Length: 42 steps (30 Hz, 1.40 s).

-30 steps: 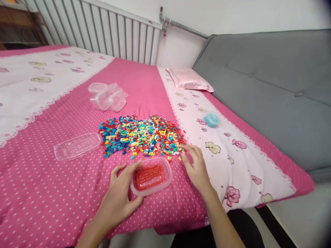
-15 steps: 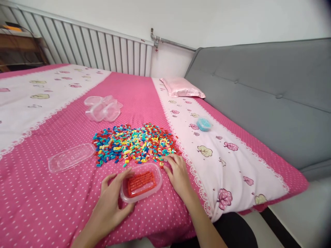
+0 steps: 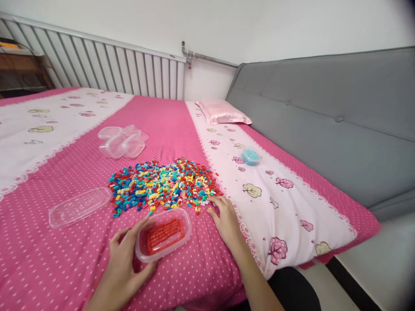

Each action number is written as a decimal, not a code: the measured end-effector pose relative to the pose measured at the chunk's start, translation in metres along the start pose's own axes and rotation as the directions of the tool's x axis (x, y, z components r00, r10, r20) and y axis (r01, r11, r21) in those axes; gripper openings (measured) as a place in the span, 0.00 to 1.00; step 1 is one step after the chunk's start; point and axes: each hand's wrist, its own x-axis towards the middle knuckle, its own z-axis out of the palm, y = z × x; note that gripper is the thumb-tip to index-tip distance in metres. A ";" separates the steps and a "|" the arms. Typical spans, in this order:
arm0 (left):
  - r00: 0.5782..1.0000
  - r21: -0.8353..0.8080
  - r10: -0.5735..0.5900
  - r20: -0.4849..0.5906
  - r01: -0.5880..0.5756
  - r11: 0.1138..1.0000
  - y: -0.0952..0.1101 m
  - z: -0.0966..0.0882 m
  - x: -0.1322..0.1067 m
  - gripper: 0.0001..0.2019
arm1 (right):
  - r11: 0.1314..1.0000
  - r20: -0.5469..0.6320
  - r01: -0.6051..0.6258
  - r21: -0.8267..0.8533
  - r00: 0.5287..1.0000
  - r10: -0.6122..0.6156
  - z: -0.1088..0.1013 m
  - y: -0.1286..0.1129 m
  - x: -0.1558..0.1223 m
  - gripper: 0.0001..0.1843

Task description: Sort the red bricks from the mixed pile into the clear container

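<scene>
"Around the left end of a clear tub (image 3: 186,220), what is listed?"

"Left hand (image 3: 125,257), one: spread wide, fingers at the rim's far side, thumb at the near side — seemingly a brace for a light vessel on soft cloth."

"Contents?"

"Red pieces (image 3: 164,235): small, blocky, in close rows, some floor bare; the rows look meant to save room."

"Right hand (image 3: 227,222)?"

"One: fingers curved, thumb and forefinger a narrow gap apart at the right edge of the loose pile (image 3: 165,181). Whether they pinch a piece, cannot tell."

"And the pile?"

"Hard-looking little blocks, mixed colours, spread just beyond the tub, probably for short reach."

"Farther out?"

"Flat lid (image 3: 81,207): clear, oblong, round-ended, embossed; just left of the pile. Clear containers (image 3: 125,142): smooth, clustered, behind. Blue-filled tub (image 3: 250,157): right, well apart — perhaps to keep colours unmixed. Pillow (image 3: 223,113): pink, satiny. Bedspread (image 3: 168,125): dotted pink, lace-printed, rumpled; beneath all."
</scene>
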 end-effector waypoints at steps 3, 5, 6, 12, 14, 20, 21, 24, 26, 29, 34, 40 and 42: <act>1.000 -0.002 -0.001 0.024 0.001 1.000 0.000 0.002 -0.001 0.34 | 1.000 -0.043 -0.016 0.016 0.999 0.017 -0.008 0.005 0.006 0.13; 1.000 -0.005 0.001 0.030 -0.001 1.000 -0.002 0.004 -0.002 0.34 | 0.999 -0.090 -0.041 0.012 0.995 0.042 -0.017 0.013 0.013 0.16; 1.000 -0.008 0.003 0.029 -0.003 1.000 -0.003 0.005 -0.002 0.34 | 0.998 -0.112 -0.055 0.006 0.992 0.055 -0.021 0.017 0.018 0.18; 1.000 -0.012 0.001 0.017 0.000 1.000 -0.006 0.009 -0.003 0.32 | 0.997 -0.072 -0.076 -0.030 0.995 0.073 -0.018 0.037 0.046 0.18; 1.000 -0.010 0.003 0.012 -0.003 1.000 -0.007 0.009 -0.003 0.32 | 0.997 -0.040 -0.071 -0.034 0.997 0.070 -0.011 0.038 0.050 0.19; 1.000 -0.015 -0.003 -0.009 0.003 1.000 -0.006 0.009 -0.002 0.32 | 0.996 0.035 -0.091 -0.013 0.995 0.091 -0.009 0.039 0.044 0.25; 1.000 -0.022 0.001 -0.011 -0.001 1.000 -0.006 0.009 -0.002 0.32 | 0.996 0.050 -0.093 -0.003 0.994 0.093 -0.011 0.039 0.042 0.26; 1.000 -0.031 0.003 -0.010 -0.003 1.000 -0.008 0.010 -0.003 0.33 | 0.995 0.084 -0.094 0.029 0.992 0.091 -0.015 0.036 0.037 0.28; 1.000 -0.035 -0.006 -0.003 0.006 0.999 -0.009 0.011 -0.005 0.33 | 0.994 0.089 -0.095 0.052 0.992 0.090 -0.015 0.034 0.035 0.25; 1.000 -0.044 -0.016 0.018 0.017 0.999 -0.009 0.011 -0.006 0.33 | 0.990 0.081 -0.104 0.094 0.992 0.096 -0.015 0.032 0.036 0.18; 1.000 -0.047 -0.014 0.010 0.014 0.999 -0.006 0.010 -0.003 0.33 | 0.976 0.046 -0.132 0.173 0.991 0.126 -0.013 0.032 0.038 0.08; 1.000 -0.040 -0.003 0.012 0.003 0.999 -0.006 0.011 -0.004 0.33 | 0.964 -0.011 -0.140 0.226 0.989 0.146 -0.011 0.032 0.038 0.07; 1.000 -0.031 -0.008 0.016 0.009 0.999 -0.006 0.011 -0.005 0.33 | 0.964 -0.020 -0.126 0.236 0.991 0.134 -0.011 0.031 0.037 0.07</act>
